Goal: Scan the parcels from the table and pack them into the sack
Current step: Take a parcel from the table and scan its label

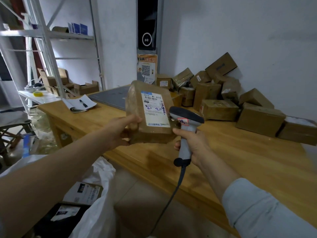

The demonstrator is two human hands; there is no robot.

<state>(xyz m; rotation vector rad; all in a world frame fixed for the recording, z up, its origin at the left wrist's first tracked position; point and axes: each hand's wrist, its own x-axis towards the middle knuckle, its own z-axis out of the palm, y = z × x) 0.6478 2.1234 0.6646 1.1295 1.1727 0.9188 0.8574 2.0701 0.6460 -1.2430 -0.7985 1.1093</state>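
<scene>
Wooden table (240, 160): a long pale-brown top that runs from the left middle to the right edge, with a flat grey slab lying on its far side.
Shelf rack (51, 35): white metal, at the far left, with small blue packets on an upper shelf.
Sack (101, 212): white and open-mouthed, on the floor at the lower left. Inside are a packet whose black tag reads "OTO" and a black packet beneath it.
Boxes (219, 109): a loose heap of brown cartons on the table's far right against the wall, some tilted. Their labels are too small to read.
Parcel (149, 133): brown and wrapped in clear film, held upright in the air over the table's near edge, well apart from the heap.
Label (155, 109): white with a blue strip on top and barcodes. The print reads roughly "M1 A210", and "2- 2-" is handwritten in blue.
Left hand (120, 129): pinches the parcel's lower left edge, thumb on the front and fingers behind.
Right hand (192, 145): fingers are wrapped round the scanner's handle.
Scanner (186, 117): grey with a dark head and a cord hanging down, aimed at the label from just beside it. It carries a red-and-white sticker whose writing is unreadable.
Poster (147, 68): orange and white on the wall, with a QR code — the characters are unclear.
Notebook (91, 103): open on the table's left end with a pen on it.
</scene>
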